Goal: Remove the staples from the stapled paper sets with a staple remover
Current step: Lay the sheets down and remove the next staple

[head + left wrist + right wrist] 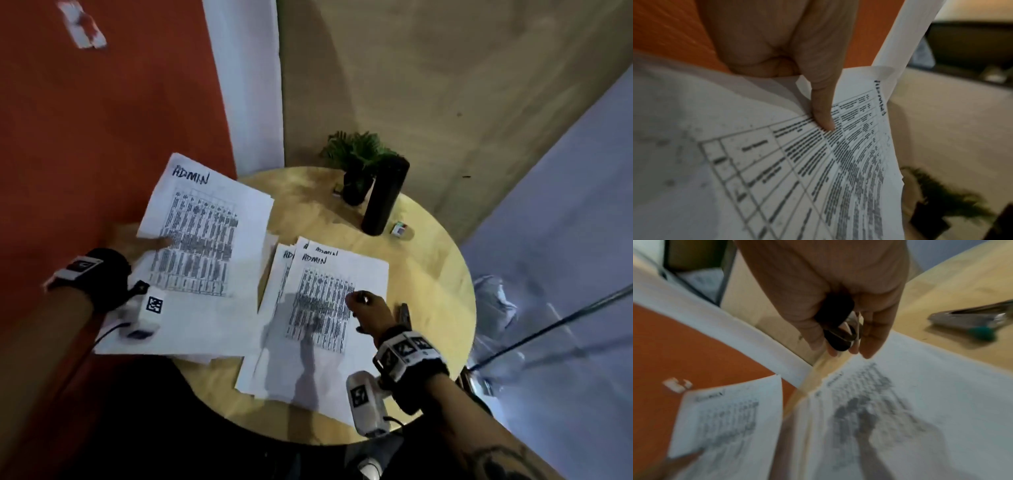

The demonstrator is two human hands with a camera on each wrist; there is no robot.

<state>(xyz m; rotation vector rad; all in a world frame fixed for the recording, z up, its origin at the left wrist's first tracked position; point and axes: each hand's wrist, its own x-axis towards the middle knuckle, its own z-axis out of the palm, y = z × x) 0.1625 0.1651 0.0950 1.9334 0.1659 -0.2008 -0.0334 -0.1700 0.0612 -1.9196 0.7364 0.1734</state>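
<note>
My left hand (150, 244) pinches a printed paper set (198, 240) marked ADMIN by its left edge, lifted above the table's left side; its thumb (823, 113) presses on top of the sheet (818, 178). My right hand (368, 310) hovers over a fanned stack of ADMIN sheets (318, 325) in the middle of the round wooden table (428, 260). It grips a black staple remover (838, 331) with metal jaws, fingers curled round it (840, 344). No staple is visible.
A small potted plant (358, 161) and a tall black cylinder (385, 195) stand at the table's far edge, with a small box (399, 229) beside them. A metal stapler (972, 316) lies right of my right hand. An orange wall (85, 137) rises at left.
</note>
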